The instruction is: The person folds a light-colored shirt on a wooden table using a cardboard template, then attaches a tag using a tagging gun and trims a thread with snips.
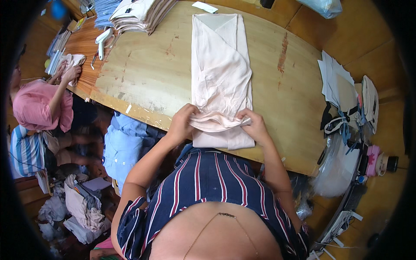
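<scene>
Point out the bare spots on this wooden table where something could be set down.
The widest bare patch on the wooden table lies between the stack of folded garments and the pale pink garment held by the left hand and right hand. A narrower strip runs right of it. The right edge is crowded with white paper sheets.

- The folded garment lies lengthwise on the worktop, its near end at the front edge — between the left hand and right hand.
- A stack of folded garments sits at the far left.
- Scissors lie just before that stack.
- Card sheets lie to the right — beyond the worktop's edge.
</scene>
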